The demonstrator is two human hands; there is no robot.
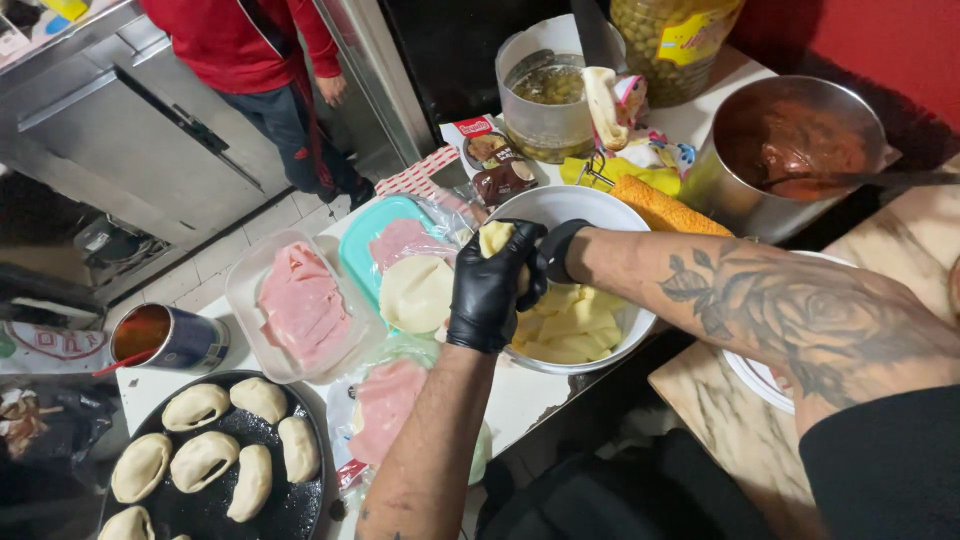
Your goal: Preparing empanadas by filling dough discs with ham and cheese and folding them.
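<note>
Both my hands wear black gloves and meet above the left rim of a white bowl (560, 203) of pale yellow cheese pieces (575, 325). My left hand (487, 300) comes up from the bottom and wraps around a pale lump of dough (494, 238). My right hand (533, 262), on a tattooed forearm reaching in from the right, presses on the same lump and is mostly hidden behind the left. A flat round dough disc (415, 292) lies just left of my hands.
Ham slices fill a clear tub (300, 300); another slice (385, 400) lies nearer. A dark round tray (305, 500) holds several folded pastries. A can (190, 340), sauce pot (800, 140), olive tub (550, 90) and jar (680, 40) stand around. A person in red (250, 50) stands behind.
</note>
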